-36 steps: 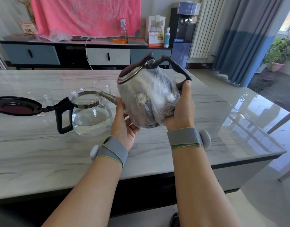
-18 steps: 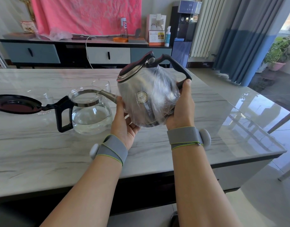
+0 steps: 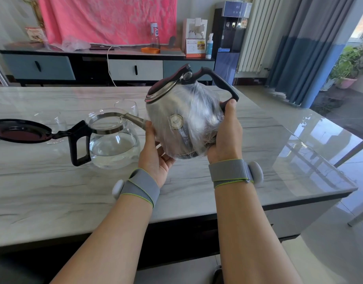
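Left hand (image 3: 156, 156) first: from the head camera it lay palm-up under the steel kettle (image 3: 182, 124), fingers hidden beneath the belly and curved round it as far as I could judge, thumb pressed up the near side. My right hand (image 3: 225, 136) clamped the opposite flank at about three o'clock, fingers wrapped out of sight behind, thumb tip touching the foot of the black handle (image 3: 223, 83). Between them the kettle hung clear above the table (image 3: 53, 191), tipped over toward nine o'clock, its body wrapped in crinkled plastic film (image 3: 199, 111) (an odd thing to pour with, admittedly).

At nine o'clock of the kettle stood the glass pot (image 3: 113, 144), its hinged lid (image 3: 18, 131) thrown flat open further out at nine. The spout (image 3: 135, 119) reached just over the pot's rim, touching or nearly so; I could not tell which. Water (image 3: 112, 150) stood roughly halfway up the pot. I could make out no stream at the spout tip, so whether anything was running at that instant I cannot say. Glass cups (image 3: 126, 106) sat just behind the pot at twelve o'clock.

By my reckoning the pour was well along: spout placed, pot half filled. What remained was topping up or stopping, righting the kettle, setting it down, and closing the lid.
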Action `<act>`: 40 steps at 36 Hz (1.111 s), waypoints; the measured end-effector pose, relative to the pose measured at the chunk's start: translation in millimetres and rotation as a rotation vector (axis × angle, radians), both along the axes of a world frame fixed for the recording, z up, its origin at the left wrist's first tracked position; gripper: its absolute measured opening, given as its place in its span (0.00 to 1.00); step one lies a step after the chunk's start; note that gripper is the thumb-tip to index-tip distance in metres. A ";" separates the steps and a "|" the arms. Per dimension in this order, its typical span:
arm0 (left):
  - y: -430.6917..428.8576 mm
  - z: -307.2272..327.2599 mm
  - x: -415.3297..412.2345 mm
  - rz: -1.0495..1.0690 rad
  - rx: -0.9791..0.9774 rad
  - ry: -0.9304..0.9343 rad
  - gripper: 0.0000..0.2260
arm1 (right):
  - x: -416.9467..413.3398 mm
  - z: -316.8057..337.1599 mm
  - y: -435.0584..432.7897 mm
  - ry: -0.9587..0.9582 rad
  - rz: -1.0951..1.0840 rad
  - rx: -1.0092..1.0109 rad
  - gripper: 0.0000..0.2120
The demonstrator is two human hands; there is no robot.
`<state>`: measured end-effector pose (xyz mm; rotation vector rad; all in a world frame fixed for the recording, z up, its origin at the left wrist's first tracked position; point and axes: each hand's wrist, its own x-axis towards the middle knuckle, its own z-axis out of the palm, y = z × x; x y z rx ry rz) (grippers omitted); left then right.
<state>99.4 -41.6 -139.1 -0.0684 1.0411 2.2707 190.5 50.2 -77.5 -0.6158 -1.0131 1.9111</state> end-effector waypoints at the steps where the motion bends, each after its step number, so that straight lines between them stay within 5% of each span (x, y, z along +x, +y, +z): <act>1: 0.0 0.0 0.0 0.002 -0.001 0.001 0.26 | -0.4 -0.2 -0.1 -0.003 -0.002 0.004 0.18; 40: 1.0 -0.4 0.8 0.001 -0.028 0.032 0.26 | -1.7 -0.5 2.9 -0.004 0.008 0.039 0.09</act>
